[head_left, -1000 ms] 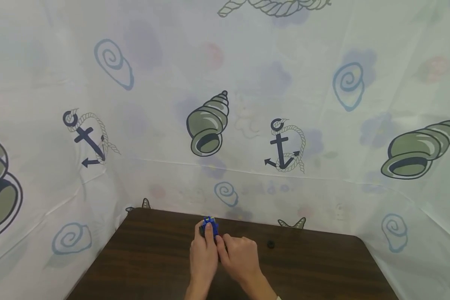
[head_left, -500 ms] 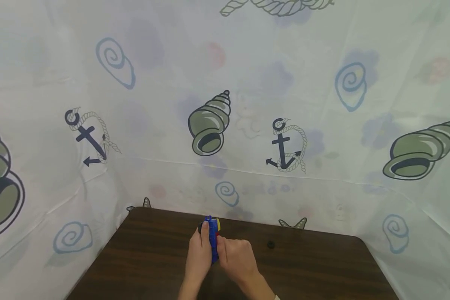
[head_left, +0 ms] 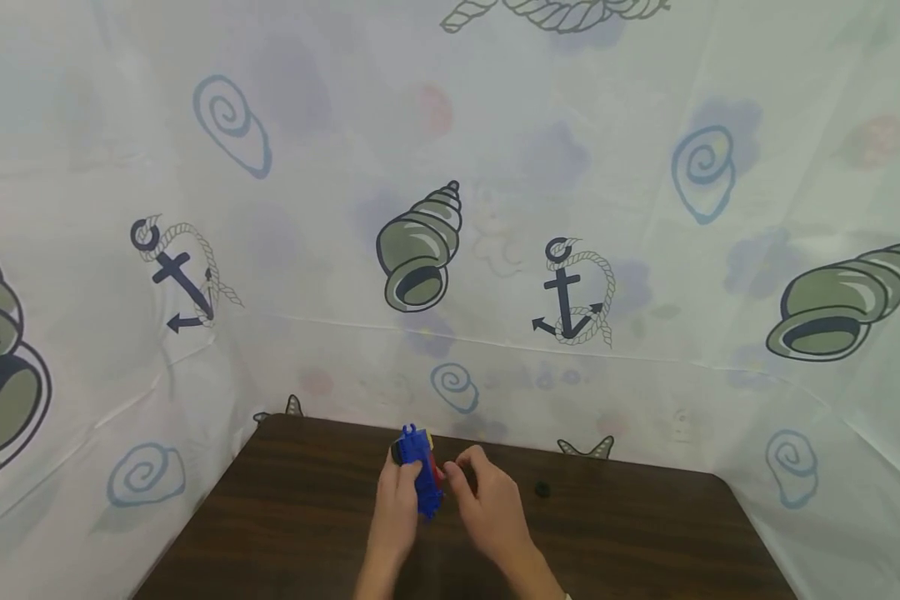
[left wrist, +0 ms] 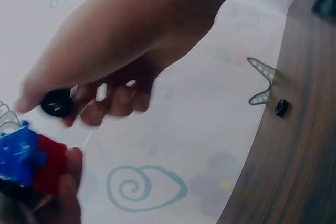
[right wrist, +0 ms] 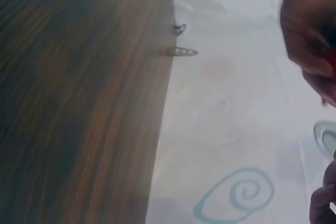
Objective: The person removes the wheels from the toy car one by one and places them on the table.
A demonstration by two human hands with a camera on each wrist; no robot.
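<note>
Blue-and-red toy vehicle [head_left: 426, 483] is gripped by the left hand [head_left: 397, 502]; the black wheel [left wrist: 58, 103], pinched by the right hand [head_left: 491, 502], could be dropped if held too loosely

blue-and-red toy [head_left: 418, 477] held tilted; black wheel [left wrist: 57, 103] pinched near it; second wheel [left wrist: 282, 108] lying on the table [head_left: 300, 517].

The head view looks forward and down over the tabletop [head_left: 307, 500] to the patterned cloth [head_left: 495, 150] beyond its far edge, while the wrist views sit closer and turned sideways, the left sharing with it the blue-and-red toy [head_left: 417, 446] and that edge's right part, the right that edge's left part.
</note>
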